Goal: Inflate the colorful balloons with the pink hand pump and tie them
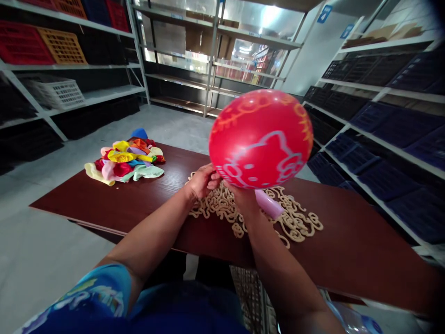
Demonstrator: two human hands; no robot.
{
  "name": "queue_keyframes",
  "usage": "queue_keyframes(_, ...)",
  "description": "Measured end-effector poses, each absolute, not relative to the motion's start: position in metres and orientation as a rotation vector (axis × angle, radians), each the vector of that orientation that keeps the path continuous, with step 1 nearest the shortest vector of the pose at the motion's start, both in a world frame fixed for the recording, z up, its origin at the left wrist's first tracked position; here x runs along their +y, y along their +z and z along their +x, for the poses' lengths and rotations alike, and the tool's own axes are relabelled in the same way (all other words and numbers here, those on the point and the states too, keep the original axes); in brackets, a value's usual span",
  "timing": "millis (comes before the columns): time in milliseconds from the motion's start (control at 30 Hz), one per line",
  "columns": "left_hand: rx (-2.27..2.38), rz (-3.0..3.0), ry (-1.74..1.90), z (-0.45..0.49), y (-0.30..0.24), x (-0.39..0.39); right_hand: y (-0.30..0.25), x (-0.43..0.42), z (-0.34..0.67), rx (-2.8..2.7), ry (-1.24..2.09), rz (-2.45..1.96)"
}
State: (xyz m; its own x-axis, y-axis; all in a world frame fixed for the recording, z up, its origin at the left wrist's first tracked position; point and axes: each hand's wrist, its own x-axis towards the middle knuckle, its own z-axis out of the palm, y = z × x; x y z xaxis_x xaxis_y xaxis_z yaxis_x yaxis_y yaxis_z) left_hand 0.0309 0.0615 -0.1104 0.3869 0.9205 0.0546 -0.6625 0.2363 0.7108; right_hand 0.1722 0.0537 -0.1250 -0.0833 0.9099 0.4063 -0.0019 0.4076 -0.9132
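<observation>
A large inflated red balloon (257, 139), printed with a pale cat face and orange marks, hangs over the table in front of me. My left hand (205, 181) is at its lower left edge, fingers curled and pinched near the balloon's underside. Beneath the balloon is my right hand (243, 192), its fingers mostly hidden; the balloon's neck is hidden too. Under both hands lies a spread of beige curly cords (222, 204). A pink-purple cylinder (269, 204) rests on the cords just right of my right wrist.
A pile of uninflated balloons (125, 160) in many colours lies on the left of the dark brown table (347, 241). Shelves with crates (62, 46) stand left, and shelves with dark bins (382, 139) stand right. A clear plastic bottle (354, 317) shows below the table's front edge.
</observation>
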Motion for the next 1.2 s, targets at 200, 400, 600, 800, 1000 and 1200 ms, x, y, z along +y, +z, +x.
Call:
queue_keyframes(200, 0.299, 0.440, 1.314, -0.001, -0.105, 0.069, -0.136, 0.052, 0.173, -1.959, 0.316, -1.034)
queue_keyframes(400, 0.410, 0.462, 1.409, -0.009, -0.110, 0.075, -0.152, 0.062, 0.163, -2.081, 0.001, -1.280)
queue_keyframes(600, 0.439, 0.530, 1.432, -0.007, -0.118, 0.080, -0.149, 0.066, 0.167, -2.031, 0.161, -1.316)
queue_keyframes(800, 0.523, 0.635, 1.417, 0.002, -0.117, 0.074, -0.131, 0.059, 0.170, -1.386, 0.803, -1.077)
queue_keyframes(1000, 0.571, 0.755, 1.327, 0.012, -0.121, 0.069, -0.123, 0.057, 0.170, -1.011, 1.200, -0.903)
queue_keyframes(1200, 0.593, 0.813, 1.326, 0.021, -0.127, 0.068, -0.117, 0.049, 0.171, -1.113, 1.339, -0.832)
